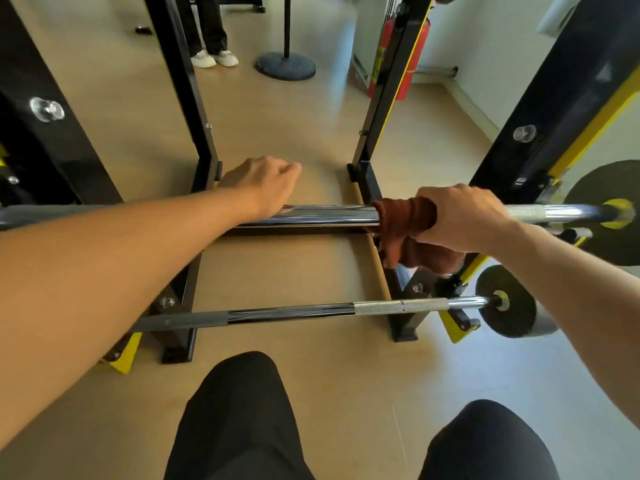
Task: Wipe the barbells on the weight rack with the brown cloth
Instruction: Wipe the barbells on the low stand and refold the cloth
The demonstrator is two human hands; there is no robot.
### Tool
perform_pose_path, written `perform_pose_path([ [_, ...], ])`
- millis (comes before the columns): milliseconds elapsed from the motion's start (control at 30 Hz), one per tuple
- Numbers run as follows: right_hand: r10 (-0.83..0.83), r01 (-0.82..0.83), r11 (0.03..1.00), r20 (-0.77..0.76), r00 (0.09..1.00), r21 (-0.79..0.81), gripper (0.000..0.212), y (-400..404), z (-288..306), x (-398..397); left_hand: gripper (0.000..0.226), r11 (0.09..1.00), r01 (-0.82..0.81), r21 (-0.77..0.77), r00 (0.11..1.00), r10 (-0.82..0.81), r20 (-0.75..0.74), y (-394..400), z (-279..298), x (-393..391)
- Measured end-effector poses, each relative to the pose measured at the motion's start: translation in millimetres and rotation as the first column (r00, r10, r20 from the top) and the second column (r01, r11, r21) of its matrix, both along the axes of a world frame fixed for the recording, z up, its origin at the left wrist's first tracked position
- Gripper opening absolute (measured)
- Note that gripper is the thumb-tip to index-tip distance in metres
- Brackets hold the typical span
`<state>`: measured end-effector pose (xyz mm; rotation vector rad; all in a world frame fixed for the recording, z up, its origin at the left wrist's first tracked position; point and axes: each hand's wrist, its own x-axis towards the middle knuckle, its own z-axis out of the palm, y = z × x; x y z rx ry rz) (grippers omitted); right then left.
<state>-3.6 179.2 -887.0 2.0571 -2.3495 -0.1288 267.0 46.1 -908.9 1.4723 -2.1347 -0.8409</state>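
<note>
A chrome barbell point(329, 215) lies across the black and yellow weight rack point(540, 133) at hand height. My right hand point(464, 216) grips the brown cloth point(405, 220), which is wrapped around this bar right of its middle, with loose cloth hanging below. My left hand point(263, 188) rests on top of the same bar left of the middle, fingers loosely curled, holding nothing. A second, lower barbell point(294, 311) sits on the rack beneath, with a dark weight plate point(509, 303) at its right end.
Another plate point(609, 209) sits at the upper bar's right end. Black rack uprights point(187, 98) stand ahead on both sides. A person's legs and white shoes point(214, 58), a round stand base point(285, 65) and a red fire extinguisher point(408, 53) are beyond. My knees are below.
</note>
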Motion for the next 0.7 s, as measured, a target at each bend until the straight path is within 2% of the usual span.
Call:
perform_pose_path([
  [100, 0.009, -0.01, 1.0, -0.028, 1.0, -0.026, 0.026, -5.5, -4.5, 8.8, 0.057, 0.993, -0.098, -0.061, 0.994, 0.094, -0.055, -5.8, -4.3, -2.4],
  [200, 0.015, -0.015, 1.0, -0.03, 0.999, -0.002, 0.026, -8.2, -1.1, 29.5, 0.056, 0.986, -0.129, -0.105, 0.986, 0.117, -0.116, -10.2, -6.3, -12.2],
  [333, 0.213, -0.214, 0.975, -0.012, 0.977, -0.066, 0.031, -36.0, -7.2, 124.2, 0.055, 0.974, -0.194, -0.121, 0.971, 0.173, -0.163, -8.4, -1.1, -7.2],
  [433, 0.321, -0.322, 0.932, -0.035, 0.946, -0.168, 0.04, -51.3, -12.5, 180.5, 0.057, 0.986, -0.153, 0.057, 0.966, 0.162, -0.202, -10.9, 3.3, -4.2],
  [500, 0.327, -0.331, 0.929, -0.053, 0.944, -0.168, 0.044, -52.4, -13.4, 175.8, 0.064, 0.972, -0.111, 0.205, 0.957, 0.161, -0.243, -15.0, 4.4, 0.3],
  [533, 0.317, -0.319, 0.937, -0.042, 0.948, -0.142, 0.042, -49.3, -11.9, 164.6, 0.066, 0.97, -0.096, 0.223, 0.953, 0.154, -0.261, -14.9, 4.0, 1.4],
  [600, 0.259, -0.259, 0.964, -0.011, 0.966, -0.065, 0.033, -41.8, -6.2, 129.1, 0.067, 0.978, -0.099, 0.183, 0.954, 0.145, -0.261, -10.2, 3.7, -0.7],
  [700, 0.078, -0.077, 0.997, -0.002, 0.997, 0.025, 0.028, -20.1, 5.0, 61.3, 0.064, 0.989, -0.134, 0.06, 0.98, 0.141, -0.142, -6.0, 1.2, -8.0],
])
